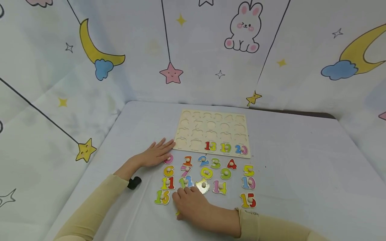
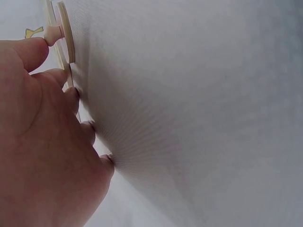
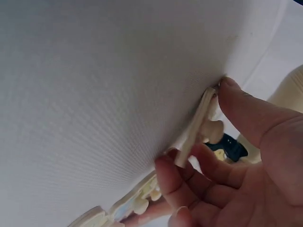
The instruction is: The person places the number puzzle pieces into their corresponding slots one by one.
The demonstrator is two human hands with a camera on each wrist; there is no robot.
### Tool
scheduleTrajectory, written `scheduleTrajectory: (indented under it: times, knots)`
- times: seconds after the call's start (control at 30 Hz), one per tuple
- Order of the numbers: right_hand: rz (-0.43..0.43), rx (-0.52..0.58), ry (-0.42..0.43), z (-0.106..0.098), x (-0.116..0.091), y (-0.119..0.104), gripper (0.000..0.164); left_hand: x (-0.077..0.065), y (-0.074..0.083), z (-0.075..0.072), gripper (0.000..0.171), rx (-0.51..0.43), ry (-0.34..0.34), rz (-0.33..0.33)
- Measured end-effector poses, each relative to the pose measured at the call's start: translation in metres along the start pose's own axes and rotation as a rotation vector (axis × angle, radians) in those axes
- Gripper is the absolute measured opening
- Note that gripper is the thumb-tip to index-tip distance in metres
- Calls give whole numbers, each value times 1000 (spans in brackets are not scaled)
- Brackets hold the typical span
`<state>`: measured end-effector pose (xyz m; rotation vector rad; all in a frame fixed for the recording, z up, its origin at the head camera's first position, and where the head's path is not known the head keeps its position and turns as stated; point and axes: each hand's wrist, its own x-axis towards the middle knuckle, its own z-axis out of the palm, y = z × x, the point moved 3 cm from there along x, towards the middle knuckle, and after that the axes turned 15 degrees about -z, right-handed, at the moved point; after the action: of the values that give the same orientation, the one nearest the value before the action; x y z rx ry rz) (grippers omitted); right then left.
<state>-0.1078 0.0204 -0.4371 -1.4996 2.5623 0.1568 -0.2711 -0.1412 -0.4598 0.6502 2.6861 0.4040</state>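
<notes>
My left hand [image 1: 155,153] lies palm down on the white cloth at the left edge of the wooden number puzzle board [image 1: 197,126]. Its fingers are spread and straight, and the thumb touches the knob of the pink 0 piece [image 2: 67,33]. Below the rows of loose pieces, my right hand [image 1: 194,206] holds a knobbed number piece [image 3: 196,127] by its edges, thumb at one end and fingers at the other. From the head only a yellow scrap of it shows; its number is hidden. Beside that hand lie the 16 piece [image 1: 162,197] and a glare-covered piece [image 1: 202,186].
In the board's bottom row sit the 13 [image 1: 210,146], 19 [image 1: 225,147] and 20 [image 1: 241,149] pieces. Several loose number pieces lie in rows below, with the 15 [image 1: 248,200] at right. A black object [image 1: 134,182] is by the left wrist.
</notes>
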Motion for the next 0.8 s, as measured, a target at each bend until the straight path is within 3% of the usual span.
scheduleTrajectory:
  times: [0.27, 0.43, 0.6, 0.8]
  knots:
    - [-107, 184, 102, -1, -6, 0, 37, 0, -1, 1, 59, -4, 4, 3]
    - [-149, 302, 120, 0, -12, 6, 29, 0, 0, 0, 59, -8, -1, 0]
    - [-123, 441, 148, 0, -18, 16, 22, 0, 0, -1, 59, -15, -2, 5]
    - [-58, 579, 231, -11, -25, 44, 25, 0, -1, 0, 59, -19, -7, 7]
